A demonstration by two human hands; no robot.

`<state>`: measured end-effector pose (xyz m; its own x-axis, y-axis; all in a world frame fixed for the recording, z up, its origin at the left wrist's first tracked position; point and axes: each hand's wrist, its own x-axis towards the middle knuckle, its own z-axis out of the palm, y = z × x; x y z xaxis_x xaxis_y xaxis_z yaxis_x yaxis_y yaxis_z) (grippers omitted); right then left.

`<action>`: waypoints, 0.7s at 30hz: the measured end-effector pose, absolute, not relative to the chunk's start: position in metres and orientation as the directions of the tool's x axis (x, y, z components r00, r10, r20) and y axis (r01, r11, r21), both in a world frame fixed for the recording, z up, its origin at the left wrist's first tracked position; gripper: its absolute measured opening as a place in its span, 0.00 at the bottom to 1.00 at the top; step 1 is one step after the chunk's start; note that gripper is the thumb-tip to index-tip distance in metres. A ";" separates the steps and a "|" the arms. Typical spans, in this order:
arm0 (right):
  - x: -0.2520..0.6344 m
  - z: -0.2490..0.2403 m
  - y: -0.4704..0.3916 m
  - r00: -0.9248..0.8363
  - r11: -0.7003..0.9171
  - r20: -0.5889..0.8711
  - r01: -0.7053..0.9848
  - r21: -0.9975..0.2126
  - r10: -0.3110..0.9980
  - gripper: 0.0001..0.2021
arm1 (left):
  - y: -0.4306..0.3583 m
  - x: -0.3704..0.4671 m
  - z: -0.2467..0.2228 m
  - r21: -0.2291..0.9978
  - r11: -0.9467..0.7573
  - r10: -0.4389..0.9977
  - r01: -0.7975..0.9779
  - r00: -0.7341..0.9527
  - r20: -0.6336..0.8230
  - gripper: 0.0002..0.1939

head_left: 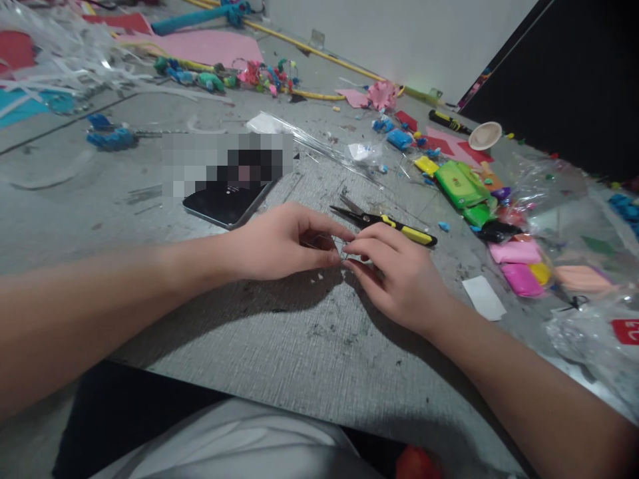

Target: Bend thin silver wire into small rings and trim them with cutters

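My left hand [287, 243] and my right hand [399, 273] meet at their fingertips above the grey table [279, 346]. Both pinch a thin wire [343, 251], fine and partly hidden by the fingers; small pale bits lie below it. Just beyond my right hand are scissors [369, 218] with black and yellow handles, their blades apart and pointing left. A dark phone [224, 203] rests behind my left hand, its far part pixelated.
Coloured clay packets, among them a green one [462, 183] and a magenta one [522, 279], lie at the right beside clear plastic bags [574, 199]. A white paper piece [484, 298] is near my right forearm. White strips [84, 53] pile up at the far left.
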<state>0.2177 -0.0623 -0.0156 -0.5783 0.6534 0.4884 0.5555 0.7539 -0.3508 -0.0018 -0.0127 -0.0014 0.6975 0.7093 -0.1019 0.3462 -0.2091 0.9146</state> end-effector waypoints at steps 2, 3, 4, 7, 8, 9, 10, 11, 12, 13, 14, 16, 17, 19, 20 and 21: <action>0.217 -0.014 -0.064 -0.603 0.746 0.442 0.578 -0.332 0.664 0.06 | -0.012 -0.002 -0.003 0.908 -0.244 0.683 0.341 0.725 -0.089 0.20; 0.217 -0.013 -0.065 -0.609 0.736 0.416 0.587 -0.337 0.675 0.06 | -0.012 -0.002 -0.004 0.906 -0.259 0.670 0.335 0.738 -0.081 0.20; 0.216 -0.012 -0.066 -0.612 0.726 0.391 0.596 -0.344 0.687 0.06 | -0.012 -0.002 -0.004 0.904 -0.275 0.661 0.328 0.747 -0.071 0.19; 0.214 -0.011 -0.069 -0.621 0.698 0.320 0.623 -0.353 0.716 0.07 | -0.013 -0.002 -0.005 0.895 -0.305 0.643 0.324 0.763 -0.057 0.18; 0.213 -0.010 -0.070 -0.621 0.689 0.301 0.632 -0.354 0.724 0.08 | -0.013 -0.002 -0.005 0.894 -0.306 0.641 0.327 0.765 -0.060 0.18; 0.212 -0.009 -0.070 -0.619 0.681 0.286 0.641 -0.354 0.731 0.08 | -0.013 -0.003 -0.004 0.895 -0.304 0.637 0.328 0.768 -0.066 0.17; 0.212 -0.009 -0.071 -0.618 0.675 0.274 0.648 -0.353 0.737 0.08 | -0.013 -0.003 -0.004 0.897 -0.297 0.633 0.326 0.771 -0.071 0.18; 0.211 -0.008 -0.072 -0.617 0.670 0.265 0.656 -0.348 0.741 0.08 | -0.013 -0.003 -0.003 0.901 -0.289 0.630 0.324 0.773 -0.076 0.18; 0.210 -0.008 -0.072 -0.615 0.664 0.254 0.664 -0.343 0.746 0.08 | -0.013 -0.003 -0.003 0.904 -0.282 0.628 0.322 0.774 -0.080 0.18; 0.210 -0.008 -0.073 -0.615 0.660 0.244 0.672 -0.335 0.750 0.07 | -0.012 -0.003 -0.003 0.906 -0.276 0.627 0.321 0.775 -0.084 0.18; 0.210 -0.008 -0.073 -0.615 0.658 0.236 0.678 -0.327 0.752 0.07 | -0.012 -0.003 -0.003 0.908 -0.270 0.628 0.321 0.774 -0.087 0.17; 0.210 -0.010 -0.073 -0.615 0.656 0.231 0.685 -0.317 0.754 0.07 | -0.012 -0.003 -0.002 0.910 -0.254 0.633 0.326 0.768 -0.098 0.16; 0.210 -0.011 -0.073 -0.617 0.661 0.238 0.682 -0.313 0.750 0.08 | -0.012 -0.003 -0.002 0.914 -0.242 0.640 0.326 0.761 -0.102 0.15; 0.210 -0.014 -0.072 -0.625 0.679 0.267 0.667 -0.306 0.734 0.08 | -0.011 -0.003 -0.001 0.925 -0.208 0.654 0.318 0.749 -0.110 0.15; 0.211 -0.016 -0.071 -0.630 0.692 0.286 0.656 -0.300 0.722 0.08 | -0.012 -0.003 -0.001 0.932 -0.189 0.660 0.310 0.743 -0.113 0.14; 0.212 -0.017 -0.070 -0.637 0.708 0.309 0.643 -0.294 0.707 0.08 | -0.012 -0.003 0.000 0.939 -0.168 0.666 0.300 0.737 -0.116 0.14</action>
<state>0.2116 -0.0702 -0.0174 -0.6366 0.7066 0.3090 0.6428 0.7075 -0.2937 -0.0026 -0.0118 -0.0005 0.7373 0.6655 -0.1160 0.2997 -0.1683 0.9391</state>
